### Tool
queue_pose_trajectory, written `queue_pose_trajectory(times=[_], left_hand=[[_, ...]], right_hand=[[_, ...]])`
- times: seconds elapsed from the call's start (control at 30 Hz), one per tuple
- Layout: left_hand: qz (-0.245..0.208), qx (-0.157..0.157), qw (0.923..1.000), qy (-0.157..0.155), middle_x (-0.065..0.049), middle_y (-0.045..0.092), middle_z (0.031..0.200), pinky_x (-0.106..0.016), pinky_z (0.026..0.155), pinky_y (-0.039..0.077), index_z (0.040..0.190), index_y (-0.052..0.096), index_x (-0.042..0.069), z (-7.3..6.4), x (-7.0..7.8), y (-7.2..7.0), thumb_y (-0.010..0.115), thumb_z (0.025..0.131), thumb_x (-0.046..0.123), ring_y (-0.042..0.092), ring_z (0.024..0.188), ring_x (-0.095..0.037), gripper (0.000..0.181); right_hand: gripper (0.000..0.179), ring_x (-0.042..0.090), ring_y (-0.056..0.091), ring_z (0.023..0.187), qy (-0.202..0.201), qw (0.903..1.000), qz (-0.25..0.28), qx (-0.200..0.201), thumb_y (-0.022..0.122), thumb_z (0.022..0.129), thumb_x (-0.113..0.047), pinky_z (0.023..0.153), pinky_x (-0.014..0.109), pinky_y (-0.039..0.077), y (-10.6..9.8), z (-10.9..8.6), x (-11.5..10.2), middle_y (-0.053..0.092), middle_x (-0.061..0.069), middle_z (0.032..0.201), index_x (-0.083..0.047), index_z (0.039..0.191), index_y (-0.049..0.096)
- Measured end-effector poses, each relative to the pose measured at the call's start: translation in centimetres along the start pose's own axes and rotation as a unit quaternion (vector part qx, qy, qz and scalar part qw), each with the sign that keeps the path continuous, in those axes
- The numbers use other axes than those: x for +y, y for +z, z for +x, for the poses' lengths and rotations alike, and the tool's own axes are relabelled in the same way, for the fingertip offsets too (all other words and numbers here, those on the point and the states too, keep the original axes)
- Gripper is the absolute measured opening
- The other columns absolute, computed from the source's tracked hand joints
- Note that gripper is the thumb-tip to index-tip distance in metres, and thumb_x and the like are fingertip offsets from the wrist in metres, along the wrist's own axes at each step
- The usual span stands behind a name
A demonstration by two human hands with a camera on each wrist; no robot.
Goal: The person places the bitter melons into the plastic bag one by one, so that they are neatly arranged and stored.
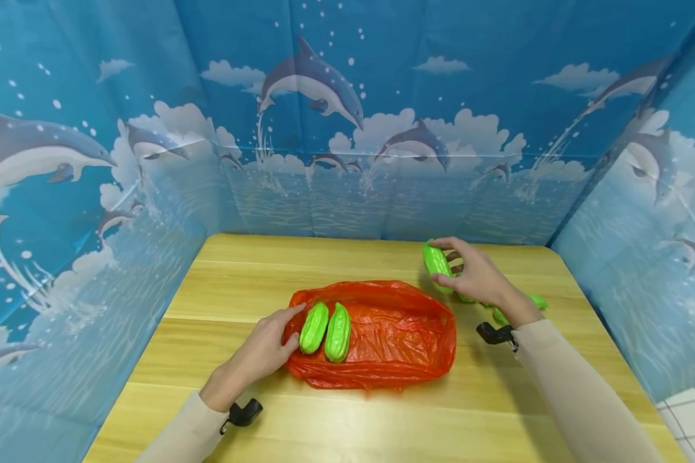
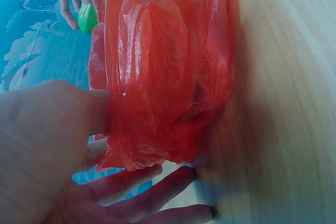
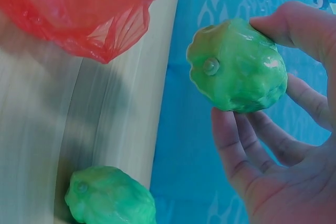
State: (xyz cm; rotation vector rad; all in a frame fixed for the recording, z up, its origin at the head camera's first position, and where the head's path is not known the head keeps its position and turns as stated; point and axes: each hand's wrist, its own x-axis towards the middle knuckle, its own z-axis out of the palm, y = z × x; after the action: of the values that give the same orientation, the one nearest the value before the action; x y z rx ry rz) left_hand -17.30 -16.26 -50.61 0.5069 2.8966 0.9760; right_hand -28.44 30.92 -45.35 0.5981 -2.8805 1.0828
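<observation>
A red plastic bag (image 1: 376, 374) lies open-mouthed on the table. Inside its left end, two green bitter melons (image 1: 314, 328) rest side by side. My left hand (image 1: 262, 344) holds the bag's left rim; in the left wrist view its thumb and index finger reach behind the red film, while the other fingers extend outside. Beyond the bag's far right corner, my right hand (image 1: 469, 270) grips another bitter melon (image 3: 239, 66) between thumb and fingers, raised above the table. A further bitter melon (image 3: 110, 196) lies on the tabletop below that hand.
More green melons (image 1: 537, 301) are on the table at the right, partly hidden by my right forearm. The wooden table (image 1: 249, 263) has dolphin-printed blue curtains (image 1: 347, 193) behind it and at both sides. A black wrist mount (image 1: 495, 333) sits at each cuff.
</observation>
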Motion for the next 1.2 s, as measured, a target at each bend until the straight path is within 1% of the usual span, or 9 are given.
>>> queue_pose_trajectory(times=[0.37,0.57,0.93,1.1,1.2], left_hand=[[-0.001,0.001,1.0000,0.003,-0.023,0.065,0.168,-0.062,0.130,0.054,0.171,0.056,0.002,0.1,-0.2,-0.2,0.072,0.109,0.004,0.064,0.157,-0.044,0.064],[-0.004,0.000,1.0000,0.002,-0.023,0.065,0.168,-0.062,0.131,0.054,0.171,0.056,0.003,0.0,-0.3,-0.2,0.074,0.109,0.005,0.063,0.157,-0.045,0.064],[-0.007,-0.001,1.0000,0.007,-0.022,0.064,0.169,-0.062,0.131,0.053,0.171,0.055,0.002,0.0,-0.4,-0.1,0.072,0.109,0.003,0.062,0.158,-0.045,0.064],[-0.007,-0.001,0.9999,0.007,-0.023,0.064,0.170,-0.063,0.131,0.053,0.171,0.055,0.002,-0.2,-0.3,-0.2,0.071,0.109,0.002,0.062,0.159,-0.045,0.064],[-0.007,0.000,1.0000,0.006,-0.022,0.064,0.170,-0.063,0.132,0.053,0.171,0.055,0.002,-0.2,-0.2,-0.2,0.071,0.109,0.003,0.062,0.159,-0.045,0.064]], right_hand=[[0.073,0.043,0.071,0.133,-0.005,1.0000,0.002,-0.004,0.089,0.106,-0.028,0.104,0.064,0.069,-0.4,-0.6,-1.1,0.062,0.017,0.164,-0.020,0.170,0.054],[0.073,0.042,0.071,0.131,-0.007,0.9999,0.002,-0.007,0.089,0.105,-0.025,0.104,0.063,0.069,-0.4,-0.7,-1.7,0.063,0.017,0.162,-0.020,0.170,0.055],[0.072,0.040,0.070,0.130,-0.011,0.9998,0.005,-0.013,0.089,0.105,-0.024,0.106,0.066,0.067,-0.5,-0.9,-2.7,0.065,0.016,0.159,-0.019,0.169,0.056],[0.074,0.040,0.069,0.131,-0.015,0.9997,0.011,-0.017,0.089,0.105,-0.023,0.107,0.067,0.066,-0.4,-1.0,-3.2,0.064,0.015,0.160,-0.020,0.170,0.055],[0.077,0.039,0.068,0.131,-0.019,0.9996,0.010,-0.020,0.089,0.105,-0.023,0.106,0.064,0.067,-0.4,-1.0,-3.4,0.063,0.016,0.159,-0.020,0.173,0.052]])
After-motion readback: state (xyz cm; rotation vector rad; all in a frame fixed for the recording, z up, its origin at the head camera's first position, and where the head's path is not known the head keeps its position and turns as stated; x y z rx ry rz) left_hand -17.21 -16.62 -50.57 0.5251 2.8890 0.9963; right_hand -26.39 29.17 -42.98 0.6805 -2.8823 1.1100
